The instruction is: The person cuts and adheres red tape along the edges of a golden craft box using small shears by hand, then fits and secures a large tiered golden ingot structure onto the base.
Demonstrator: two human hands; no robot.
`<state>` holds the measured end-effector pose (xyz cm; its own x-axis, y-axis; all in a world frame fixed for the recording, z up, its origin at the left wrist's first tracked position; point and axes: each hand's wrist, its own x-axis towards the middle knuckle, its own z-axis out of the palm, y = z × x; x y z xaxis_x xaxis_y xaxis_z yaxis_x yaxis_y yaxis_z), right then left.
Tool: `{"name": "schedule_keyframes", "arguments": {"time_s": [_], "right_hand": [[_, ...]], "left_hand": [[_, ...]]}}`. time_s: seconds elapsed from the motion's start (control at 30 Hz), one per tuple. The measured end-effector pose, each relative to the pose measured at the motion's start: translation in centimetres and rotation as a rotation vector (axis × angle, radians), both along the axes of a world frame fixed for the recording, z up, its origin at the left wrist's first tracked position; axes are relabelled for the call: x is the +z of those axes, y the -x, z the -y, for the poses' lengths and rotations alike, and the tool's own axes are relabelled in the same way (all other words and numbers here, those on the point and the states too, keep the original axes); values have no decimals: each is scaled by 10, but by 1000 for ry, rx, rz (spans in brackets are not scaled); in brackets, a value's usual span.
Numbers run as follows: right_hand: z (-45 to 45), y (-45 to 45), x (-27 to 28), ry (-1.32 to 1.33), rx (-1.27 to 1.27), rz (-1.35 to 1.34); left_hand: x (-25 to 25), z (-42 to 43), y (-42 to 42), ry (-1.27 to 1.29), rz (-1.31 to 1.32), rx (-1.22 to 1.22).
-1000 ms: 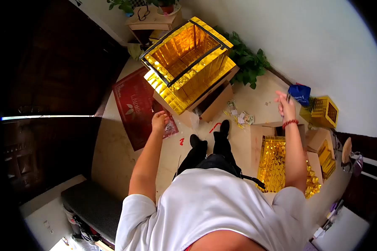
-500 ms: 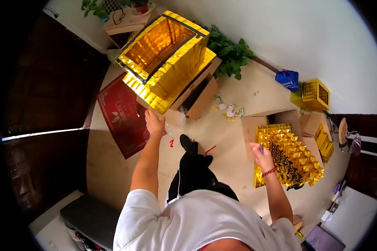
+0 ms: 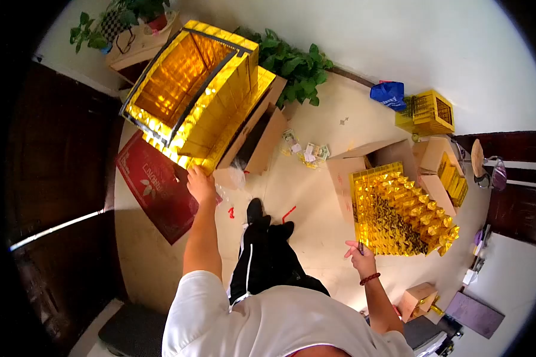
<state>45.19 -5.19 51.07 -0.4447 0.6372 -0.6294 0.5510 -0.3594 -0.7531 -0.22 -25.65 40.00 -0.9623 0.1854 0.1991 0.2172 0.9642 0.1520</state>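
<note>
A large open-topped gold foil box (image 3: 214, 122) with black-taped rims rests on a cardboard box (image 3: 268, 140) at the upper left. My left hand (image 3: 201, 184) is at its near lower corner, fingers bent over the gold edge; the thumb is hard to see. My right hand (image 3: 361, 262) is closed around a slim dark pen-like object (image 3: 361, 247), with some fingers extended. Just beyond that hand, a gold foil piece with rows of pointed folds (image 3: 399, 208) leans over an open cardboard box (image 3: 339, 178).
A red printed cardboard sheet (image 3: 155, 184) lies on the floor at left. Banknote-like papers (image 3: 312, 153), red scraps (image 3: 289, 213) and a leafy plant (image 3: 298, 65) are ahead. A blue bag (image 3: 388, 95) and smaller gold box (image 3: 432, 113) stand by the wall, with a stool (image 3: 477, 157) at right.
The view has shifted. My left hand has come up against the gold box's lower edge. My right hand has drawn back toward my body, away from the folded gold piece, still holding the dark object.
</note>
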Motion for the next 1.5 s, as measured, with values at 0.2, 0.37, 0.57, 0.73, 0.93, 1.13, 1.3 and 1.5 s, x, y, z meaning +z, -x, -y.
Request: {"name": "schedule_keyframes", "arguments": {"time_s": [0.2, 0.37, 0.57, 0.73, 0.93, 1.13, 1.3, 1.5], "right_hand": [[15, 26, 10, 13, -18, -21], [23, 33, 12, -49, -53, 52], [39, -13, -2, -349, -27, 56], [59, -80, -16, -134, -166, 216], [72, -172, -81, 247, -746, 180], [48, -254, -191, -275, -767, 398], [-14, -273, -219, 130, -938, 316], [-55, -278, -306, -7, -1055, 280]], "left_hand": [[-1, 1, 2, -139, -22, -37], [11, 0, 2, -82, 75, -16], [7, 2, -25, -117, 10, -103], [-18, -15, -57, -277, 140, -318], [-56, -91, -75, -561, 736, -794], [-79, -207, -113, -469, 1082, -952], [-100, -300, -133, -334, 1310, -760], [-82, -400, -190, -203, 1112, -835]]}}
